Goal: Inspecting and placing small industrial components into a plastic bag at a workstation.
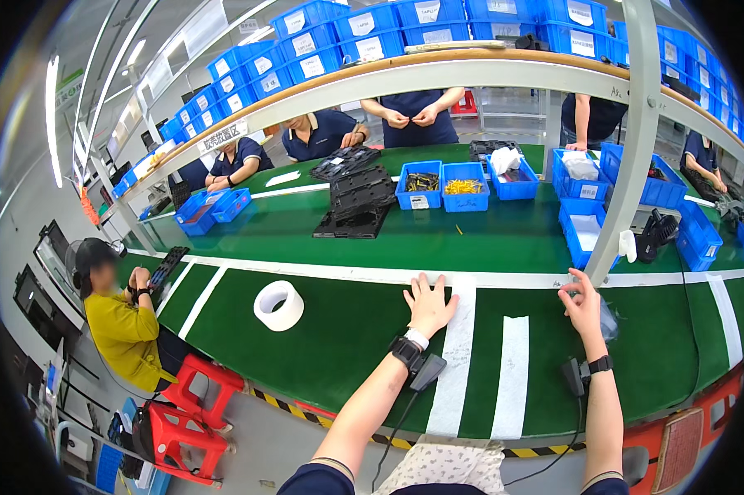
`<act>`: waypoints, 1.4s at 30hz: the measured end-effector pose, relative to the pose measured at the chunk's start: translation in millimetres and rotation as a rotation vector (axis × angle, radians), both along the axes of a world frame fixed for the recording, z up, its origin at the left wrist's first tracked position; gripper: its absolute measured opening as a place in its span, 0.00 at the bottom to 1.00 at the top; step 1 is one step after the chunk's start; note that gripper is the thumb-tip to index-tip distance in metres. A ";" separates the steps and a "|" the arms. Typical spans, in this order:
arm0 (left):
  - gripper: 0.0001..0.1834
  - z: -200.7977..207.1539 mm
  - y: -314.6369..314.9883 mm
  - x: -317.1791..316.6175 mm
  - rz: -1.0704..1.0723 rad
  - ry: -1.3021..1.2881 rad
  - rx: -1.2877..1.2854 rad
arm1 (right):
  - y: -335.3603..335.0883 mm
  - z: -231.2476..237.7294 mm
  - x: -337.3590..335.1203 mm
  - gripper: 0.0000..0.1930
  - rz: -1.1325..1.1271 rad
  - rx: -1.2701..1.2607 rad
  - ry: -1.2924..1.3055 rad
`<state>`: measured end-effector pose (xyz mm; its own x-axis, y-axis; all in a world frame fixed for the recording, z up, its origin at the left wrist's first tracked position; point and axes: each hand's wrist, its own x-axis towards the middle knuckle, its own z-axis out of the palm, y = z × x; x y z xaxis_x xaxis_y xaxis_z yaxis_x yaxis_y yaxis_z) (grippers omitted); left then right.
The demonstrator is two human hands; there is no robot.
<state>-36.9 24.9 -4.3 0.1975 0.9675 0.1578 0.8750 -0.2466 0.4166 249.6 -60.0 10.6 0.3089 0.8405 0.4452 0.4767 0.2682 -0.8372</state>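
My left hand [429, 307] lies with fingers spread on the green tabletop [355, 346]. It is beside the top of a wide white tape strip [454, 363] and just below the long white tape line [339, 274]. My right hand [584, 304] is at the foot of the grey shelf post [628, 165], fingers loosely bent and apart, with nothing visible in them. A crumpled clear plastic piece [609, 322] shows next to it. Between my forearms is a shorter white strip [512, 371]. A roll of white tape [278, 306] sits to the left.
Across the table stand blue bins of dark parts [421, 185] and yellow parts [465, 187], near stacked black plastic trays [359, 198]. Co-workers sit or stand beyond; a person in yellow [124, 322] works at left. Overhead runs a shelf [438, 70] with blue bins. Cables hang from my wrist devices.
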 end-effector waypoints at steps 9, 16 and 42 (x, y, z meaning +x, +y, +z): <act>0.34 -4.5 -1.1 1.8 -0.002 0.004 -0.029 | -0.4 -8.9 5.0 0.21 -0.001 0.026 -0.044; 0.34 -7.1 1.8 -1.0 -0.001 -0.010 0.019 | 3.1 -10.2 5.3 0.18 -0.030 0.039 -0.053; 0.34 1.5 -2.3 1.5 -0.001 0.006 -0.031 | 1.3 -5.7 3.6 0.16 -0.022 0.039 -0.036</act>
<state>-35.4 22.6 -2.8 0.1993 0.9718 0.1263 0.8771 -0.2344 0.4192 253.2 -58.7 4.9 0.3100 0.8153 0.4891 0.5127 0.2899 -0.8082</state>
